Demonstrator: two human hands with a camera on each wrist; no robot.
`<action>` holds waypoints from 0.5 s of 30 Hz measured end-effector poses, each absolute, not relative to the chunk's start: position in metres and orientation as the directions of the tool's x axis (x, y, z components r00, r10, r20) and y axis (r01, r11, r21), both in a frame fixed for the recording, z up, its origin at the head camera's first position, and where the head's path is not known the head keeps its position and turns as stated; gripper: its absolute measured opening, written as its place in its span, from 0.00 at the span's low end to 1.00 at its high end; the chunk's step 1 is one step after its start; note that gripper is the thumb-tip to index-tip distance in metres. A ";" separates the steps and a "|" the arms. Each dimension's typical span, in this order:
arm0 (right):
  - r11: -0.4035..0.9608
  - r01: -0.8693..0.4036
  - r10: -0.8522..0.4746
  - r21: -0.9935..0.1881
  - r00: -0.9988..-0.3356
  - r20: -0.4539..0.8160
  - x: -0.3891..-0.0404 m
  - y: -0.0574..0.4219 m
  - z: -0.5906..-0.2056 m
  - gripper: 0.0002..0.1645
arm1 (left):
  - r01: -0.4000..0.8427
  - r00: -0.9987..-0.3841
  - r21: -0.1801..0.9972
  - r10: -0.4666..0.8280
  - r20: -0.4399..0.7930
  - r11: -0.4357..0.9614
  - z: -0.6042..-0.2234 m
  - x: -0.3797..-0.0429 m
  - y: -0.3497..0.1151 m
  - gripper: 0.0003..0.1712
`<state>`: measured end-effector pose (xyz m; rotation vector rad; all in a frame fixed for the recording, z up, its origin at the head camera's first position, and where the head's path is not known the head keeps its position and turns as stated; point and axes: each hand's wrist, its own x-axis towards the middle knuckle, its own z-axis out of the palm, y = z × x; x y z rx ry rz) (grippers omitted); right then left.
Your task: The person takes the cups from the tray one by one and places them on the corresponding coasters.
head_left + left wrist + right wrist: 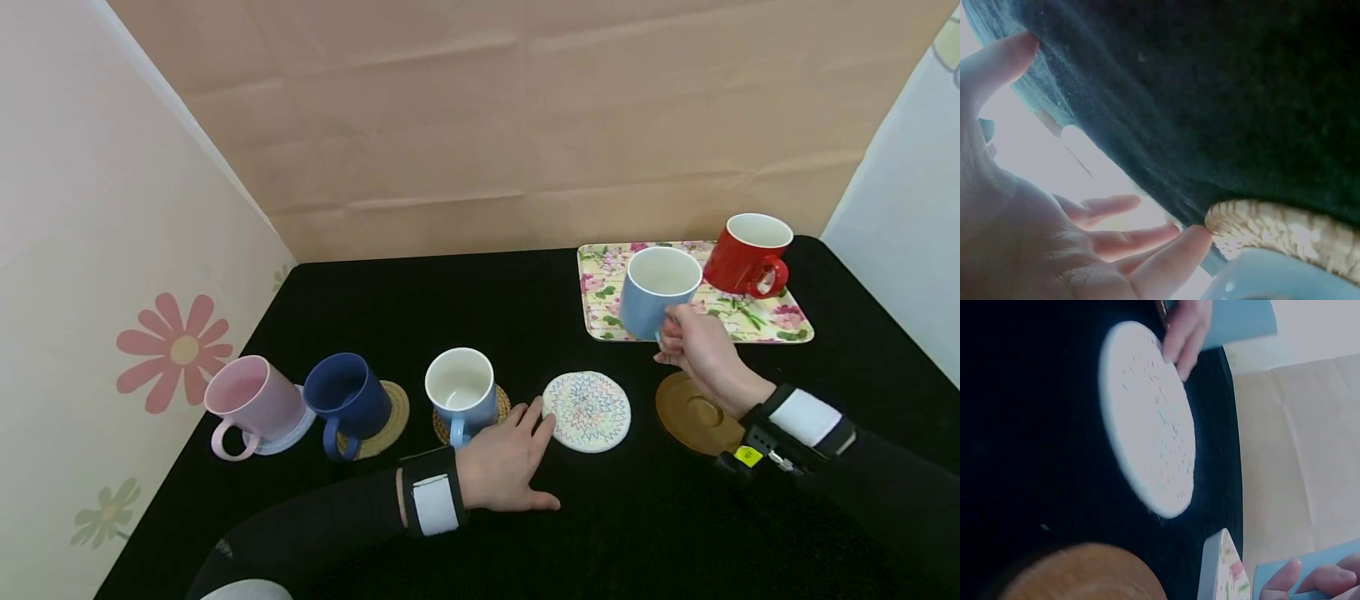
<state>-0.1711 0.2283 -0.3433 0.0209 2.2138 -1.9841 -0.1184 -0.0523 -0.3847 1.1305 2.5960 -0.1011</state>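
Observation:
My right hand (705,350) grips the handle of a light blue mug (652,300), which overlaps the left part of a floral tray (780,321) in the head view. A red mug (738,265) stands on the tray's right side. My left hand (502,462) is spread, its fingertips right at the left edge of a round white patterned coaster (587,412). Just beyond that hand, a second light blue mug (461,407) sits on a woven coaster (1272,231). In the right wrist view, fingers of the left hand (1188,331) reach the white coaster.
Toward the left stand a pink mug (258,400) on a pale coaster (288,439) and a dark blue mug (347,396) on a straw coaster (397,408). A round brown wooden coaster (686,417) lies under the right forearm. Paper walls (450,125) border the black table.

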 end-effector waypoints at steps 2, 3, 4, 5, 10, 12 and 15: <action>0.132 0.120 -0.105 -0.984 -0.985 -0.135 -0.166 0.226 -0.344 0.27 | 0.724 -0.642 0.056 0.702 -0.307 0.687 -0.385 -0.118 -0.052 0.57; 0.141 0.118 -0.107 -0.983 -0.985 -0.134 -0.164 0.225 -0.344 0.28 | 0.724 -0.642 0.057 0.702 -0.309 0.687 -0.385 -0.118 -0.052 0.57; 0.150 0.114 -0.108 -0.982 -0.985 -0.131 -0.161 0.224 -0.345 0.28 | 0.724 -0.641 0.057 0.702 -0.310 0.687 -0.385 -0.119 -0.052 0.57; 0.158 0.107 -0.111 -0.982 -0.986 -0.126 -0.158 0.222 -0.345 0.28 | 0.725 -0.641 0.056 0.702 -0.310 0.687 -0.385 -0.119 -0.052 0.57; 0.179 0.079 -0.127 -0.981 -0.987 -0.103 -0.140 0.214 -0.348 0.26 | 0.727 -0.639 0.058 0.704 -0.309 0.684 -0.385 -0.119 -0.052 0.57; 0.183 0.075 -0.132 -0.980 -0.986 -0.100 -0.134 0.211 -0.348 0.26 | 0.726 -0.639 0.059 0.704 -0.310 0.685 -0.385 -0.119 -0.052 0.57; 0.192 0.072 -0.139 -0.979 -0.985 -0.100 -0.124 0.207 -0.349 0.27 | 0.722 -0.641 0.063 0.700 -0.315 0.689 -0.385 -0.120 -0.052 0.57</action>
